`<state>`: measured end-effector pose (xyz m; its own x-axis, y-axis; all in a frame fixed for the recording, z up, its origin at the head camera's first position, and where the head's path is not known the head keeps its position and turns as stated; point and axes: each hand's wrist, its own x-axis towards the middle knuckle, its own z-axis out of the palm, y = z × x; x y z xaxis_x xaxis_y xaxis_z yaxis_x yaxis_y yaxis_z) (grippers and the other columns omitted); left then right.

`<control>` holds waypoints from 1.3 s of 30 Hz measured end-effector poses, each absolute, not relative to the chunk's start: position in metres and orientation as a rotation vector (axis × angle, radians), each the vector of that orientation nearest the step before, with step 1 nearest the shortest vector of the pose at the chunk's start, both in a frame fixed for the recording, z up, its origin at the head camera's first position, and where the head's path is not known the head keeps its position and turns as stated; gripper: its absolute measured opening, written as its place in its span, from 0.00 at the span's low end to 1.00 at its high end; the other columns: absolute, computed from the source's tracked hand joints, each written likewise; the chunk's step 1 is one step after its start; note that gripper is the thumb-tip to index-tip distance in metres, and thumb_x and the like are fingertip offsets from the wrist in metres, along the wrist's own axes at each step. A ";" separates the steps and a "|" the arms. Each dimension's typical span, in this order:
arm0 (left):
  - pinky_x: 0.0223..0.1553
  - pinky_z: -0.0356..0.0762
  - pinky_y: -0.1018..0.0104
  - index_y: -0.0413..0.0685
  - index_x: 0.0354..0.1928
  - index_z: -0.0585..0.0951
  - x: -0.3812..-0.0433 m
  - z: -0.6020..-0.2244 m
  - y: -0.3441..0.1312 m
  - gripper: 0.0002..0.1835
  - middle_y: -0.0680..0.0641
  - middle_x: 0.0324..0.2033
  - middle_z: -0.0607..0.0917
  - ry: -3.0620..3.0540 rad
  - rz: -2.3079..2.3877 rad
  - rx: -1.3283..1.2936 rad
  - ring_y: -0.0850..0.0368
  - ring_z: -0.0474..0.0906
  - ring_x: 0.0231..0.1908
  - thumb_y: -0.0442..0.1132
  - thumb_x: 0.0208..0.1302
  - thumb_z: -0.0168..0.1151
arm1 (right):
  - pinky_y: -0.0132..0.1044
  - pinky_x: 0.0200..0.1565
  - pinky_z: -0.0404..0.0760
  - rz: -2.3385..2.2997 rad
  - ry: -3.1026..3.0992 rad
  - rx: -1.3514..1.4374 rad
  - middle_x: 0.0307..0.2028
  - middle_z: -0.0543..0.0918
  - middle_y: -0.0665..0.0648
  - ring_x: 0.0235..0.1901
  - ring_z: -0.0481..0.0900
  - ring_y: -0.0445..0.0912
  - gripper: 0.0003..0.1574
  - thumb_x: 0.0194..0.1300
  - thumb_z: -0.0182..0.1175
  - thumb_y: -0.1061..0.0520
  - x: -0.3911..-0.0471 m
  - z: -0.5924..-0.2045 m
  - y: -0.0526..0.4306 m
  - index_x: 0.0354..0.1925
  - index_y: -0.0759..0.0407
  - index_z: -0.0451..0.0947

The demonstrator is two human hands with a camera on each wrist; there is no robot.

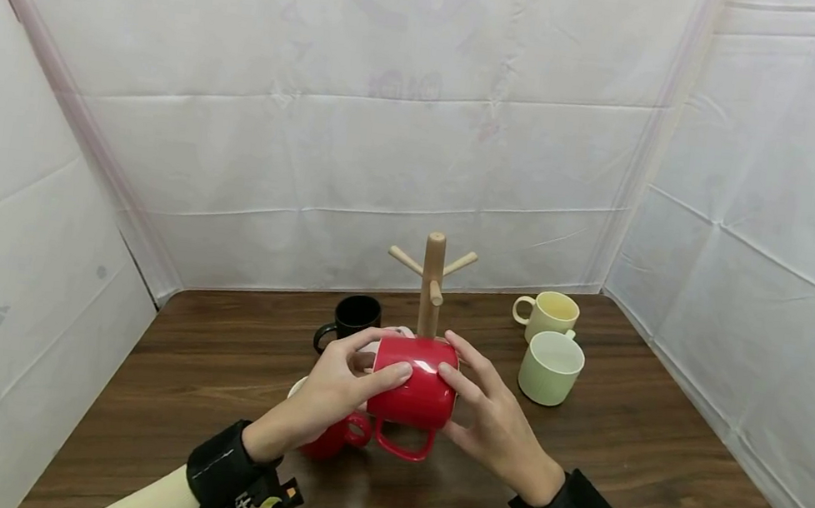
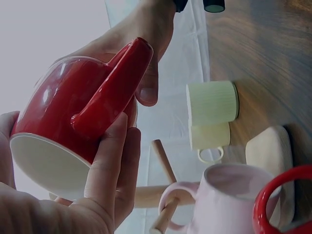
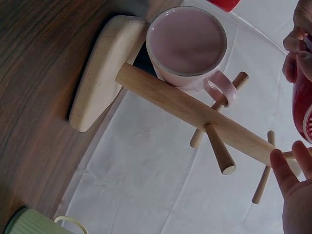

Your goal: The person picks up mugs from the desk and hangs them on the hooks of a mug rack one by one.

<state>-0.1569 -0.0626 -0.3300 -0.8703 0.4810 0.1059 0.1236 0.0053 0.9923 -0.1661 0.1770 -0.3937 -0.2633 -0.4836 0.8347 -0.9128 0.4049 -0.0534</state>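
Red and glossy, a mug [image 1: 413, 393] is lying sideways above the desk [image 1: 227, 376] at the head view's lower centre. The left grip [image 1: 335, 384] is holding its left end, thumb on top; the right grip [image 1: 494, 423] is clasping its right end. Its long axis is running across the frame, and its handle [image 1: 403, 453] is pointing towards the bottom edge, away from the wooden rack [image 1: 432, 278] standing just above it in the frame; neither hand is clearly nearer the rack.

In the left wrist view, the mug is filling the left half, mouth facing lower left, while a pink mug [image 2: 222, 207] is hanging from a peg [image 2: 165, 214] at lower centre.

In the right wrist view, the mug is showing at the right edge; upper pegs [image 3: 262, 185] are jutting near the right fingertips [image 3: 279, 157].
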 end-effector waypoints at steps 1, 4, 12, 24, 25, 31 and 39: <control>0.34 0.80 0.50 0.56 0.62 0.67 -0.159 -0.334 -0.062 0.27 0.39 0.50 0.76 2.011 1.949 0.623 0.45 0.78 0.43 0.44 0.61 0.60 | 0.46 0.49 0.76 0.711 -1.897 1.196 0.63 0.60 0.71 0.58 0.66 0.57 0.49 0.47 0.72 0.55 -0.165 -0.394 0.177 0.64 0.58 0.59; 0.34 0.80 0.49 0.59 0.62 0.67 -0.163 -0.341 -0.060 0.27 0.39 0.51 0.76 1.986 1.959 0.600 0.45 0.78 0.43 0.46 0.61 0.60 | 0.48 0.47 0.77 0.741 -1.886 1.202 0.62 0.62 0.71 0.57 0.67 0.57 0.47 0.48 0.72 0.55 -0.162 -0.391 0.177 0.63 0.60 0.61; 0.33 0.78 0.43 0.57 0.63 0.66 -0.166 -0.346 -0.058 0.27 0.37 0.50 0.76 1.914 1.960 0.560 0.42 0.78 0.42 0.46 0.63 0.59 | 0.44 0.47 0.78 0.800 -1.887 1.224 0.59 0.64 0.73 0.55 0.68 0.56 0.49 0.40 0.75 0.60 -0.148 -0.372 0.173 0.61 0.63 0.64; 0.35 0.79 0.45 0.54 0.63 0.65 -0.169 -0.347 -0.059 0.28 0.37 0.50 0.75 1.909 1.884 0.538 0.42 0.78 0.41 0.50 0.63 0.58 | 0.46 0.45 0.78 0.812 -1.879 1.221 0.58 0.66 0.73 0.55 0.67 0.59 0.49 0.39 0.76 0.58 -0.151 -0.377 0.174 0.59 0.65 0.66; 0.35 0.79 0.45 0.55 0.63 0.64 -0.169 -0.347 -0.059 0.27 0.37 0.50 0.75 1.898 1.871 0.546 0.41 0.79 0.41 0.50 0.64 0.57 | 0.47 0.45 0.79 0.812 -1.881 1.219 0.58 0.66 0.73 0.55 0.67 0.59 0.48 0.39 0.76 0.58 -0.151 -0.378 0.175 0.59 0.65 0.66; 0.36 0.79 0.47 0.56 0.62 0.64 -0.171 -0.351 -0.059 0.25 0.36 0.49 0.74 1.874 1.799 0.581 0.38 0.79 0.35 0.51 0.66 0.54 | 0.45 0.44 0.79 0.822 -1.902 1.208 0.56 0.67 0.72 0.53 0.69 0.57 0.47 0.40 0.75 0.57 -0.148 -0.376 0.176 0.58 0.66 0.67; 0.35 0.80 0.50 0.62 0.62 0.64 -0.173 -0.359 -0.058 0.24 0.38 0.51 0.73 1.978 1.760 0.636 0.45 0.77 0.44 0.52 0.66 0.53 | 0.41 0.47 0.77 0.883 -1.895 1.185 0.54 0.69 0.71 0.52 0.70 0.57 0.50 0.33 0.77 0.60 -0.144 -0.372 0.178 0.56 0.70 0.67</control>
<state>-0.1726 -0.0578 -0.3587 -0.8092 0.5875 -0.0066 0.0618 0.0962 0.9934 -0.1437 0.1776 -0.3722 -0.3162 -0.4292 0.8460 -0.9239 0.3419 -0.1718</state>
